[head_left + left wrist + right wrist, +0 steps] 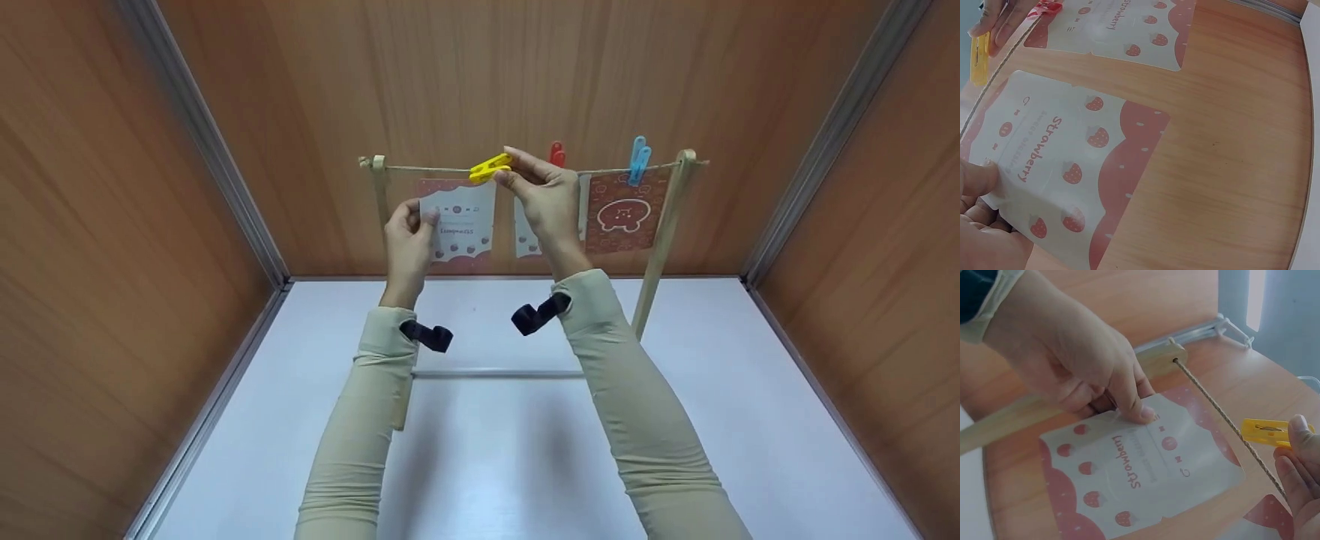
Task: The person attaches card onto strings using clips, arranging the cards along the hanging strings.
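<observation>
My left hand (409,244) pinches the side edge of a white and pink strawberry card (469,217) between thumb and fingers. The card's pink top edge lies close to the twine (1213,402). A yellow clothespin (489,169) is pinched in my right hand (551,199), its front end at the twine above the card. Whether it bites on the twine or card, I cannot tell. Another strawberry card (1112,25), partly behind my right hand in the head view, hangs under a red clothespin (557,154).
A red card with a bear outline (624,216) hangs at the right under a blue clothespin (638,160). The twine runs between wooden posts, the right post (660,247) slanting down to the white table (480,465). Wood-grain panels (480,75) stand behind and at both sides.
</observation>
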`<state>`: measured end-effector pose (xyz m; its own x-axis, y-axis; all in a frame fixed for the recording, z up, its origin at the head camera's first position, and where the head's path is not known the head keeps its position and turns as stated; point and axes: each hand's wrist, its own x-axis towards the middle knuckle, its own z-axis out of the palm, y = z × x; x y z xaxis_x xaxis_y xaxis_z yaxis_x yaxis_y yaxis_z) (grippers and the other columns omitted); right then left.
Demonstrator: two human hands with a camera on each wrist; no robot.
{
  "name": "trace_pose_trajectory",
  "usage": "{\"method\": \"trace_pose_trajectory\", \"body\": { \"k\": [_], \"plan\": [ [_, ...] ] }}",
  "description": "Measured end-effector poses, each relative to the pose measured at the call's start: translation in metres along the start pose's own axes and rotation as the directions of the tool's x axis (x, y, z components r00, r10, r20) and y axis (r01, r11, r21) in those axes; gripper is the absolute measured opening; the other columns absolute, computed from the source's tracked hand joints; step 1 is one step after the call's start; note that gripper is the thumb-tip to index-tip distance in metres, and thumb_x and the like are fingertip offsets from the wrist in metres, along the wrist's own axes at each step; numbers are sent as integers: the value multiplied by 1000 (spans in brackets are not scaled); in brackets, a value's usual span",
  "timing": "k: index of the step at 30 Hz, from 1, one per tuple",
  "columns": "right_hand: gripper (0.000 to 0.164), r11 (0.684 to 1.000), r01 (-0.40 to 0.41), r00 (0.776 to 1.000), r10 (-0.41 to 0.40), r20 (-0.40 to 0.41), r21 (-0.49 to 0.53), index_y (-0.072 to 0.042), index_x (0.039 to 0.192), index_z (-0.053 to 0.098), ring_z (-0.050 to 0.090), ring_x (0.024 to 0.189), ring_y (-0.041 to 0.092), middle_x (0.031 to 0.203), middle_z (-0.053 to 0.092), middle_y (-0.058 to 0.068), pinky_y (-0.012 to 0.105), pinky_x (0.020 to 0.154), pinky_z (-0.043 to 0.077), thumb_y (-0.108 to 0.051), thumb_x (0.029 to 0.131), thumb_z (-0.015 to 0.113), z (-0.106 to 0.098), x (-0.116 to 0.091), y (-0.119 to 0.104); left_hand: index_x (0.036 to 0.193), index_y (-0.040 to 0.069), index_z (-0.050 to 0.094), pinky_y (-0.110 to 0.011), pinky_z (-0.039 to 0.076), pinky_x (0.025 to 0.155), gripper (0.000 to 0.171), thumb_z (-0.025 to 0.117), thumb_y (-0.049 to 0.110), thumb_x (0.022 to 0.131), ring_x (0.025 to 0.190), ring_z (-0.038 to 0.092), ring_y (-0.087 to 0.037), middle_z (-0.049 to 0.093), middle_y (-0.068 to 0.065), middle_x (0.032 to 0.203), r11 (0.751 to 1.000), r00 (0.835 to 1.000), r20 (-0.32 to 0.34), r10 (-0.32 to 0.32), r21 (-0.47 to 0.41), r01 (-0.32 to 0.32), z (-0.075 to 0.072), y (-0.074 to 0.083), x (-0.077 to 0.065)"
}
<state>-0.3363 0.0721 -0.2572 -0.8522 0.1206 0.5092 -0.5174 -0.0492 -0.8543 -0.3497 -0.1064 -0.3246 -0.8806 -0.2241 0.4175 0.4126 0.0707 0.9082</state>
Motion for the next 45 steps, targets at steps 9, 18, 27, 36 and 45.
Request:
{"method": "trace_pose_trajectory", "body": {
  "k": [9,18,27,36,45],
  "plan": [
    [32,993,78,996,-80,-30,-84,-3,113,69,68,100,19,113,70,15,23,86,53,-11,82,72,10,5,-4,119,-4,54,-29,53,78,24,53,9,98,93,64,-19,66,-20,111,999,1000,-8,-20,-36,19,1,3,3],
    [30,977,121,992,-122,4,-178,-2,114,68,68,102,22,114,69,16,23,85,54,-9,85,70,17,12,-5,117,-3,55,-23,50,69,23,53,9,98,87,63,-18,67,-19,104,1000,1000,-13,12,5,-12,1,5,5],
    [29,954,184,983,-180,40,-235,-5,113,70,70,98,18,109,72,12,22,84,54,-12,85,70,21,11,-2,119,-4,53,-27,51,77,25,51,10,99,94,63,-20,65,-19,110,1000,1000,16,17,-12,-17,1,6,4],
    [27,880,311,950,-281,135,-360,-5,113,69,69,89,19,103,72,13,22,80,55,-9,87,67,28,11,-1,117,-3,54,-29,52,79,23,52,9,98,96,63,-20,66,-18,111,1000,1000,15,15,-17,-14,2,2,5],
    [27,831,356,932,-284,225,-428,-6,117,66,66,89,20,104,70,13,24,82,54,-9,91,62,31,13,2,116,-4,55,-23,50,74,22,53,8,97,90,61,-16,64,-18,108,998,1000,8,23,-51,-22,6,-2,5]
  ]
}}
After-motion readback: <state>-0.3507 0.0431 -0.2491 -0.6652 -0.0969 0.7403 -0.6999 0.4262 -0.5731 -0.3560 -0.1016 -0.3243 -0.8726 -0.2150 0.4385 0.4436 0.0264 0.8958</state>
